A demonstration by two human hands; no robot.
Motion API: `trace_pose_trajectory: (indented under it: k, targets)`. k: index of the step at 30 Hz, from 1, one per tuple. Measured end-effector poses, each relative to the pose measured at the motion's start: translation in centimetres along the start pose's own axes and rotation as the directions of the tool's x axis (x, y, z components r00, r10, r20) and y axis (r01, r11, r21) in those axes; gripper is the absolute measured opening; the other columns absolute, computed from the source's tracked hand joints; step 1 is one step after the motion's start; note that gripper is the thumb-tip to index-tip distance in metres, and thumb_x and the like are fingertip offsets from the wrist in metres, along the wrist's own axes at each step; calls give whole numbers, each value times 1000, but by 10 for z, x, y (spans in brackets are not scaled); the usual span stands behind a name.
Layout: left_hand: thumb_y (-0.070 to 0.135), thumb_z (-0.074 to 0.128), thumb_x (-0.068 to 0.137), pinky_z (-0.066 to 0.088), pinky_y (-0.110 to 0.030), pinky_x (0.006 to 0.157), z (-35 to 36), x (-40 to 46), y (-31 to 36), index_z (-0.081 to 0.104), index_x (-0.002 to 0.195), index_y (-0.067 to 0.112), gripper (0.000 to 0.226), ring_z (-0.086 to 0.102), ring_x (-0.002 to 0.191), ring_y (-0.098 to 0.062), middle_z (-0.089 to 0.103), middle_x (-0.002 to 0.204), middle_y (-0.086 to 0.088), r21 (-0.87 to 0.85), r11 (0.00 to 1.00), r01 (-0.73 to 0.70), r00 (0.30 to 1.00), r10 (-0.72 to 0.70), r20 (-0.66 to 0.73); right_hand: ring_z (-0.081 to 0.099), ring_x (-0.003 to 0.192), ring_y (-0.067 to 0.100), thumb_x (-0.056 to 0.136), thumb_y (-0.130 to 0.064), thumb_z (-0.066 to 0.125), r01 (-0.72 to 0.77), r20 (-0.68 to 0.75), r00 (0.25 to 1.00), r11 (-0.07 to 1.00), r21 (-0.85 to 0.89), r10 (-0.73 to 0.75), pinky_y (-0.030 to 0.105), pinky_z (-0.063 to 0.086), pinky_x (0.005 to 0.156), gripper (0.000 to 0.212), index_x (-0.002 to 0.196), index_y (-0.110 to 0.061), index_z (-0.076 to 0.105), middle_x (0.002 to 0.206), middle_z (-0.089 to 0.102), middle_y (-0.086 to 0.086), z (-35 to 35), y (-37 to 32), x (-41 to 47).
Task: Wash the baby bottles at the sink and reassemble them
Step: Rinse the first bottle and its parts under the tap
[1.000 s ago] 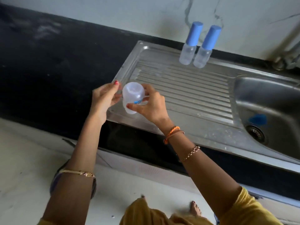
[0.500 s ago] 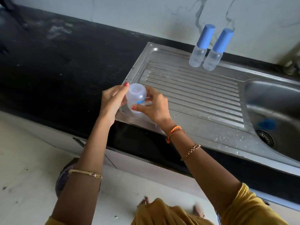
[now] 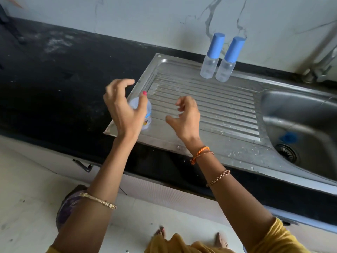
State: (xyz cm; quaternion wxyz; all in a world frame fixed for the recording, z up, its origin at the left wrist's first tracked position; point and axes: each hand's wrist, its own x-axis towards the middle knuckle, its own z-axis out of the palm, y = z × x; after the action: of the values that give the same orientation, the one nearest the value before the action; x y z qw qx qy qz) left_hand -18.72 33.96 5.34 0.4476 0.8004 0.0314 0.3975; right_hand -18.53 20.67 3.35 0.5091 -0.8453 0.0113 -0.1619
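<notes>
Bottle (image 3: pixel 145 114) at drainboard (image 3: pixel 209 106) corner edge | hands apart, loose

1. Left grip (image 3: pixel 124 108): bare, with a pink-painted nail (image 3: pixel 144 92) on the thumb tip.
2. Well back from the left grip, near the elbow, a thin gold bangle (image 3: pixel 98 200) circles the forearm.
3. Right grip (image 3: pixel 186 117): bare, no rings visible.
4. Just behind the right grip, at the wrist, an orange braided thread (image 3: pixel 200 152) with a loose tail, and beside it a thin plain band.
5. Further back on the right forearm, a rose-gold chain bracelet (image 3: pixel 218 178).
6. Behind that, above the elbow, a mustard-yellow sleeve (image 3: pixel 279 236); the same yellow cloth shows at the bottom edge.
7. Bare feet (image 3: pixel 221 240) below the arms.
</notes>
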Motion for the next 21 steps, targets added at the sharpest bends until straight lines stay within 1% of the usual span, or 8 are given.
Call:
trace_pose_trajectory:
  k: [2, 3, 5, 7, 11, 17, 19, 21]
  targets:
    - [7, 67, 72, 31, -16, 90, 13, -10, 20, 65, 96, 3, 25, 51, 97, -20, 56, 103, -9, 21, 976, -215, 976, 215, -30, 40, 63, 9, 63, 6, 64, 43, -168, 985, 999, 17, -39, 19, 38, 60, 36, 76, -18, 41, 76, 43, -5, -21, 6, 1]
    - [4, 67, 71, 34, -19, 87, 22, -17, 29, 65, 93, 3, 22, 52, 94, -18, 56, 99, -4, -18, 961, -276, 961, 276, -8, 37, 58, 7, 64, 8, 61, 64, -229, 972, 998, 13, -59, 14, 35, 57, 36, 72, -21, 39, 70, 40, -8, -33, 10, 2]
    - [-3, 64, 70, 42, -27, 76, 46, -35, 51, 66, 86, 5, 18, 51, 85, -12, 51, 90, 11, -192, 940, -284, 942, 311, 130, 35, 53, 3, 66, 9, 55, 96, -333, 937, 994, -51, -107, 9, 31, 54, 37, 64, -24, 38, 62, 37, -11, -63, 21, 2]
    - [-9, 61, 70, 43, -20, 69, 76, -60, 76, 67, 80, 5, 19, 52, 74, -7, 51, 80, 14, -342, 930, -132, 896, 259, 359, 36, 52, 6, 66, 9, 54, 89, -398, 906, 984, -152, -143, 12, 29, 54, 27, 63, -16, 47, 61, 40, -8, -99, 39, 3]
    - [-11, 62, 72, 39, -4, 61, 140, -113, 120, 71, 80, 4, 19, 52, 59, 4, 58, 73, 11, -339, 921, 194, 715, 104, 691, 51, 63, 20, 70, 6, 58, -108, -441, 897, 953, -282, -28, 22, 33, 59, 9, 70, -2, 63, 73, 60, 12, -178, 87, 3]
    - [-9, 61, 77, 39, -9, 59, 223, -160, 176, 71, 85, -1, 15, 51, 54, 3, 55, 62, 10, -238, 881, 409, 596, -61, 800, 64, 78, 24, 74, -6, 62, -395, -572, 787, 901, -178, 232, 23, 41, 73, 10, 78, -12, 68, 74, 67, 5, -297, 153, 2]
    - [-11, 58, 78, 41, -19, 64, 245, -168, 188, 70, 89, -4, 18, 49, 58, -6, 55, 63, 5, -217, 875, 433, 572, -80, 816, 62, 75, 20, 74, -6, 63, -434, -565, 774, 889, -145, 285, 29, 45, 77, 10, 77, -15, 68, 75, 67, 4, -322, 173, 2]
    - [-13, 56, 78, 43, -21, 61, 265, -177, 194, 69, 91, -6, 20, 49, 58, -11, 54, 66, 2, -181, 887, 426, 564, -104, 819, 58, 71, 13, 74, -8, 65, -468, -497, 801, 866, -176, 332, 24, 44, 73, 10, 77, -16, 68, 76, 67, 5, -343, 198, 7]
